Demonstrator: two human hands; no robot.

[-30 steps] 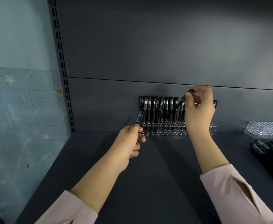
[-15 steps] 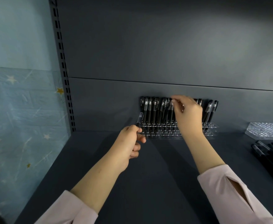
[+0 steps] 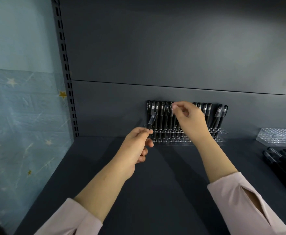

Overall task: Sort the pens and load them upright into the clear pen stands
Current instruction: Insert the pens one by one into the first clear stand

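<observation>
1 head-worn wide-angle camera looks forward and down, close over the shelf [image 3: 171, 187], facing its back panel [image 3: 172, 48].

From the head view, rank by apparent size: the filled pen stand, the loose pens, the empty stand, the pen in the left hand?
1. Filled pen stand.
2. Loose pens and empty stand: both cut off by the frame edge, so unranked.
3. Pen in the left hand.

1. Looks like a shop: a dark metal shelf [image 3: 155, 184] carries a clear pen stand [image 3: 222, 133] of black pens [image 3: 160, 116].
2. Left of the stand rises a slotted upright [image 3: 66, 82]; behind it, a plain back panel [image 3: 172, 48].
</observation>
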